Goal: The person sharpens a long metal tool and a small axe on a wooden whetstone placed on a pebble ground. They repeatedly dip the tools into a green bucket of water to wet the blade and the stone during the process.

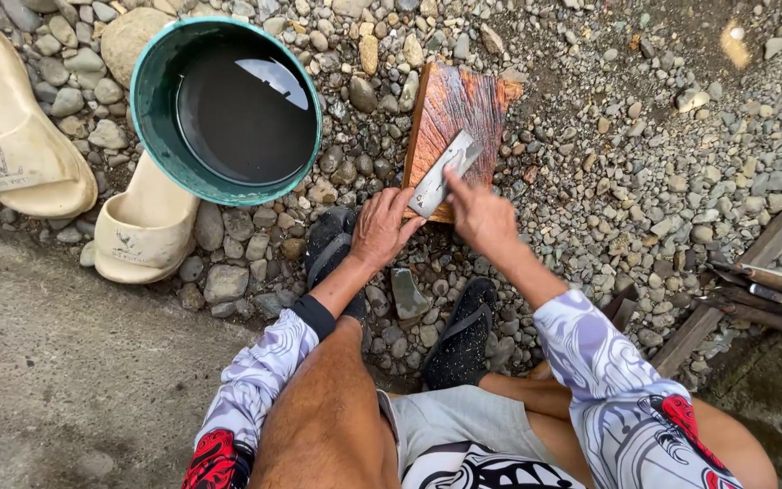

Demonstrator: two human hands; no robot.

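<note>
Left edge: two cream foam slip-on shoes (pixel 142 231) on gravel. Next: round teal plastic basin of dark water (pixel 226 109), full, just beside the work. Centre: wet reddish-brown rectangular sharpening slab (pixel 456 113) on pebbled ground (pixel 635 145); flat grey steel blade (pixel 443 174) laid aslant on its near end. Left hand (pixel 382 228): fingers pressed together on the blade's lower end. Right hand (pixel 480 215): forefinger pressing the blade's middle, other fingers curled. Honing appears under way; slab already wetted. Right edge: dark wooden rails and rusty rods (pixel 762 290); open gravel between.

one blade (pixel 443 174), one bucket (pixel 151 100), two sandals (pixel 142 226)
</note>
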